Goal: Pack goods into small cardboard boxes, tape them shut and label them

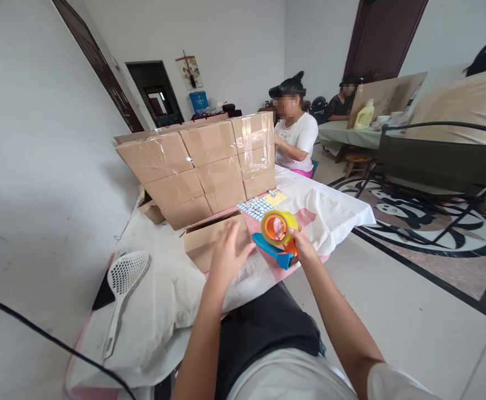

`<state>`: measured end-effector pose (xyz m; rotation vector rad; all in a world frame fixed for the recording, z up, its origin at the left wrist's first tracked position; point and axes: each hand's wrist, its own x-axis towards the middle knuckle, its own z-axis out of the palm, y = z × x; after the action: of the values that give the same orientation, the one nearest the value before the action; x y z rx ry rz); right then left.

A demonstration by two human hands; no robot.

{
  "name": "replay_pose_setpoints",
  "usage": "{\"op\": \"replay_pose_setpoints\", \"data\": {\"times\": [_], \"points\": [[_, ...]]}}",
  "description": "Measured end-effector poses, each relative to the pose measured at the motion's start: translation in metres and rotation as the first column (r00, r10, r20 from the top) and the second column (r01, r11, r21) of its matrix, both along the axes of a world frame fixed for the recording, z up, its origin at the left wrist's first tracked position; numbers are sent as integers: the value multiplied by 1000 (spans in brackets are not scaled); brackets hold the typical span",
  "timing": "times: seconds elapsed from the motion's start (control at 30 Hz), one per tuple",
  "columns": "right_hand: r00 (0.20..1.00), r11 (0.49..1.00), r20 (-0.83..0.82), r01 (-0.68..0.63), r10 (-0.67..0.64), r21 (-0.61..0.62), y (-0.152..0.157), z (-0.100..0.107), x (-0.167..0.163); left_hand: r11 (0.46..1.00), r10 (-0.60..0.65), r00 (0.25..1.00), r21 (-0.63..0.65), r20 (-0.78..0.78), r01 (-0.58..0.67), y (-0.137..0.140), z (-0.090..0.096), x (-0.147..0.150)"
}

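Note:
My right hand [304, 244] grips a tape dispenser [273, 250] with a blue and orange body and a yellow roll of tape [291, 222] on it, held up over the table's front edge. Fingers apart and holding nothing, my left hand [229, 251] is raised just left of the dispenser. Partly hidden behind that hand is a small cardboard box [199, 244], a dark gap showing along its top. Whether the left fingers touch the box, I cannot tell.
Stacked cardboard boxes [216, 161] form a wall across the table. A white slotted skimmer [128, 272] lies left on the tablecloth [159, 300]. Behind the stack sits a person in a white shirt [301, 136]. A black cable [51, 339] crosses the lower left.

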<state>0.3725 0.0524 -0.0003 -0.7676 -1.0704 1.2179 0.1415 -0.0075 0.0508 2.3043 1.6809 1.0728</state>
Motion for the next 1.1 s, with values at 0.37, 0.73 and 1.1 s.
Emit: {"op": "replay_pose_setpoints", "data": {"times": [0.37,0.73,1.1], "points": [[807,817,244,-570,537,87,-40,47,-10,949,-242,865,-78,440,305,-16,-27,42],[932,929,94,-359,351,92,-55,28,-39,899,-193,759,-198,622,390,-29,-34,42],[997,995,67,-42,36,92,-60,39,-64,920,-78,834,-283,547,272,-37,-35,23]]}}
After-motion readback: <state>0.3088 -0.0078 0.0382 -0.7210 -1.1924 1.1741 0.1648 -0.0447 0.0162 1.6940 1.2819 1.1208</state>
